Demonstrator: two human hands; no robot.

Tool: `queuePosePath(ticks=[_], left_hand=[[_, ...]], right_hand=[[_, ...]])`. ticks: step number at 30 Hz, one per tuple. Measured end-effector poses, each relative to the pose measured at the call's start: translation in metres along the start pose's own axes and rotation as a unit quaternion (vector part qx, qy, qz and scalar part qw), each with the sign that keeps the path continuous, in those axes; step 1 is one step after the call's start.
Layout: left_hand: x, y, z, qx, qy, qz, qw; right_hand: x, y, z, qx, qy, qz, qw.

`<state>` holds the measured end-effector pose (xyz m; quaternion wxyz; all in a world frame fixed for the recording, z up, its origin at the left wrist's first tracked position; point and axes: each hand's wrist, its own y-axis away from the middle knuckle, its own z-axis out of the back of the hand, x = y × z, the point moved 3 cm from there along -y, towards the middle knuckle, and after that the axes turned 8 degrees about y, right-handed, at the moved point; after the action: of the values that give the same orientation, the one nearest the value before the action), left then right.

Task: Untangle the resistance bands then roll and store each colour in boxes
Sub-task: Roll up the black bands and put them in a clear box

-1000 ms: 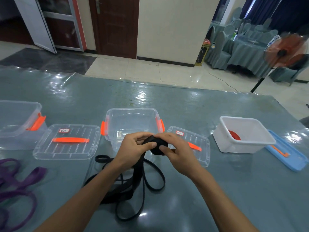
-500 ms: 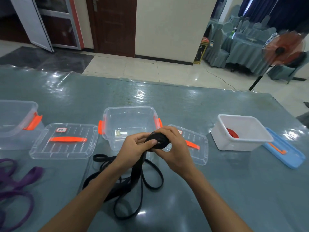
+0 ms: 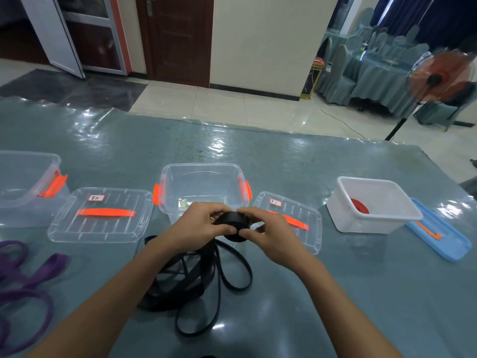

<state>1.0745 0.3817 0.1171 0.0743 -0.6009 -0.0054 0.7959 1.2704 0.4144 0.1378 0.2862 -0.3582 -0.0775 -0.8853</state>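
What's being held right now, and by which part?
Left hand and right hand both pinch the black resistance band at its rolled-up end; the rest lies loose below.

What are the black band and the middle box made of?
The black band looks like matte rubber or latex: it rolls tight and its loose loops lie limp. The middle box looks like glossy clear plastic: the table shows through its walls.

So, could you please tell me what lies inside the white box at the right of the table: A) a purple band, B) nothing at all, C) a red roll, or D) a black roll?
C: a red roll lies in the white box; the black roll is held between the left hand and the right hand, and the purple bands lie far left.
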Motion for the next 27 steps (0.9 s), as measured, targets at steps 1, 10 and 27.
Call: queuePosePath(ticks=[1,10,27], left_hand=[[-0.002,-0.001,-0.001,-0.005,0.026,0.003,1.000],[-0.006,0.014,-0.023,-0.151,0.261,-0.047,0.952],[-0.023,0.002,-0.008,-0.075,0.174,-0.035,0.981]], right_hand=[[0.001,0.001,0.001,-0.012,-0.017,-0.002,1.000],[-0.007,0.006,-0.006,-0.108,-0.337,-0.087,0.931],[0.003,-0.004,0.018,-0.032,-0.310,-0.077,0.947]])
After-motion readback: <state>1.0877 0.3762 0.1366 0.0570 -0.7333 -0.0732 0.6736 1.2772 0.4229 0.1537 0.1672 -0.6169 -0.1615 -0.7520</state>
